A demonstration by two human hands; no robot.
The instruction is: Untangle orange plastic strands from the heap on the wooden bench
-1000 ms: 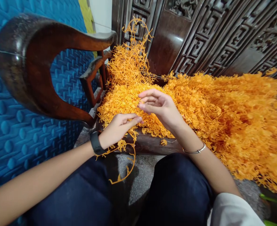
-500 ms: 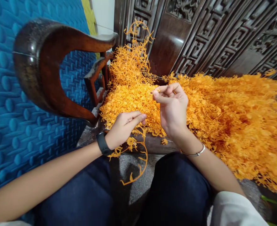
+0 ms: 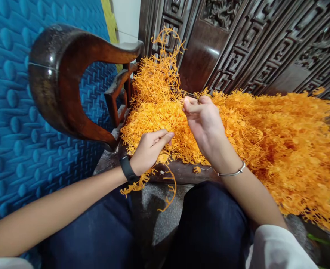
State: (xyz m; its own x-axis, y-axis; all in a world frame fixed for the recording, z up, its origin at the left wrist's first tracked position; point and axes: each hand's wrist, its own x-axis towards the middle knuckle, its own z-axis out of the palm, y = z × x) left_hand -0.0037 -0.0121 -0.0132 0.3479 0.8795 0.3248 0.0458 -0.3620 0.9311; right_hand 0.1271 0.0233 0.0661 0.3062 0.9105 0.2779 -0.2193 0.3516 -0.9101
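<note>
A big heap of orange plastic sprigs [image 3: 265,138] covers the seat of a dark wooden chair. My left hand [image 3: 149,149] is closed around a loose bunch of orange sprigs [image 3: 153,175] that dangles below it over the seat's front edge. My right hand [image 3: 202,119] is raised over the heap with thumb and fingers pinched on a thin sprig at the top of the pile. A black band sits on my left wrist and a silver bangle on my right.
The chair's curved wooden armrest [image 3: 61,78] rises at the left. A carved dark wood back panel [image 3: 251,41] stands behind the heap. Blue padded wall [image 3: 10,130] fills the left side. My knees in dark trousers [image 3: 209,224] are below, with grey floor between them.
My right hand has gone from spread fingers to a pinch and has moved up and back onto the pile. My left hand has stayed low with its dangling bunch, which has swung a little.
</note>
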